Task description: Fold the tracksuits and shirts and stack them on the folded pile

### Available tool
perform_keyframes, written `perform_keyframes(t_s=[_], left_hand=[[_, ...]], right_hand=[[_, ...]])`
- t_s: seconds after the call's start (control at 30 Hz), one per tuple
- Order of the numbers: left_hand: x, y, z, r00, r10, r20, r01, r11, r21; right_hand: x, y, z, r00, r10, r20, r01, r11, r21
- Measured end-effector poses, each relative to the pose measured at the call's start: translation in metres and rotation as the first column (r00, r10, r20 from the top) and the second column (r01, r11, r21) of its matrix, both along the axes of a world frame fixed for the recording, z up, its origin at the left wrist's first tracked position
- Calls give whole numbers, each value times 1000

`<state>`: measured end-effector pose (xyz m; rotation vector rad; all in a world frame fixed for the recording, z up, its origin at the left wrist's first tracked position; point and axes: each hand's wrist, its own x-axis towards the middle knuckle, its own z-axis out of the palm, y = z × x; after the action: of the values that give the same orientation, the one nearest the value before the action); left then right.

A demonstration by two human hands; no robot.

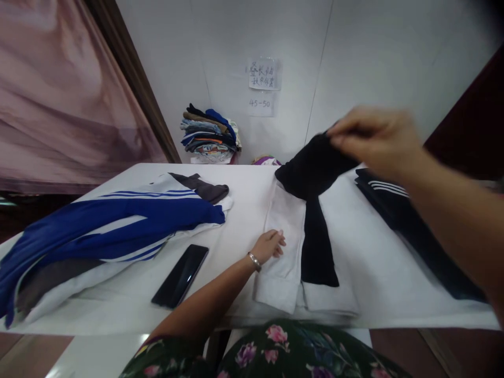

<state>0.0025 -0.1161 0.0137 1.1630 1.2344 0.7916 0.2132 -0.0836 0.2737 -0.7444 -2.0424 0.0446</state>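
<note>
Garment (314, 210), white table (238, 231) — pale wall (358, 63), curtain (66, 100)

Single head view, looking forward and down across the table (246, 194) from its near edge to the wall (374, 63). Right hand (366, 134) is closer than left hand (270, 245); wearer's clothing (283, 352) at bottom edge.

The left hand (270, 245) is set off at the wrist by a rounded, silver-coloured bracelet (254, 261). The torso is covered by a dark green garment (301, 352), printed with pink and purple flowers and leaves. The same floral pattern is repeated on the left sleeve (167, 357), and both forearms are left bare.
</note>
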Motion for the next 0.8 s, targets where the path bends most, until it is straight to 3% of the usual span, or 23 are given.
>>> perform_keyframes(t_s=[0.07,0.17,0.23,0.33,0.43,0.5,0.57,0.67,0.8], left_hand=[[-5,5,0,963,109,247,-65,982,-180],[-12,12,0,887,168,431,-25,948,-319],[-14,13,-1,876,143,461,43,929,-368],[-14,11,-2,872,126,474,116,886,-450],[-13,9,-1,882,153,445,102,861,-498],[-13,6,2,893,169,418,76,858,-509],[-14,3,6,895,178,409,66,854,-516],[-13,-2,13,886,170,432,97,842,-530],[-6,-6,14,887,140,439,122,847,-517]], right_hand=[[-25,-39,-51,947,194,256,-190,981,-41],[-57,-86,-137,807,337,485,-247,939,-240],[-70,-104,-179,748,465,474,-313,877,-365],[-72,-110,-207,764,573,296,-405,784,-471],[-53,-94,-211,884,457,100,-357,797,-487],[-35,-80,-215,961,277,24,-228,835,-501],[-18,-68,-226,997,77,-7,-68,837,-543],[-3,-62,-248,995,-100,-6,71,744,-664],[0,-65,-268,970,-207,-129,9,556,-831]])
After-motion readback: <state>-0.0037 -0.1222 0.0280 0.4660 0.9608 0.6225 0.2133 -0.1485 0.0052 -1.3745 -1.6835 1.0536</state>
